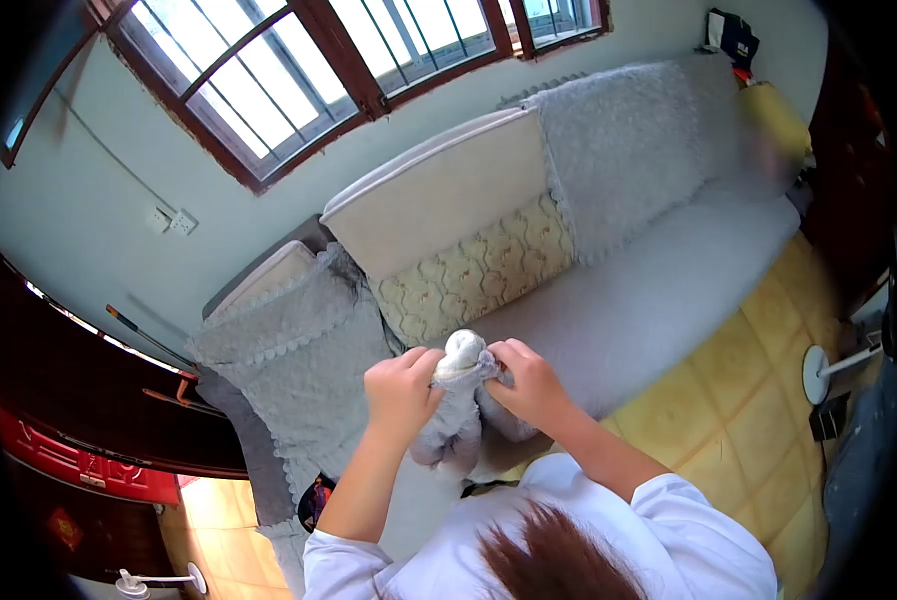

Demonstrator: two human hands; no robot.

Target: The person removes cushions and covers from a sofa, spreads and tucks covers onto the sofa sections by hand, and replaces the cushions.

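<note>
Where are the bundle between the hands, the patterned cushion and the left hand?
Bundle (463, 348): head view, on its white rounded top.
Patterned cushion (479, 270): head view, on its front, near the middle.
Left hand (400, 388): head view, on its back.

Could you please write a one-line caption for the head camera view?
Left hand and right hand grip frilly grey fabric against a rounded white bundle, before a grey-covered sofa.

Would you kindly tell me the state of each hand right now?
Left hand: closed on the grey cloth beside the white bundle.
Right hand: closed on the cloth's other side.
</note>
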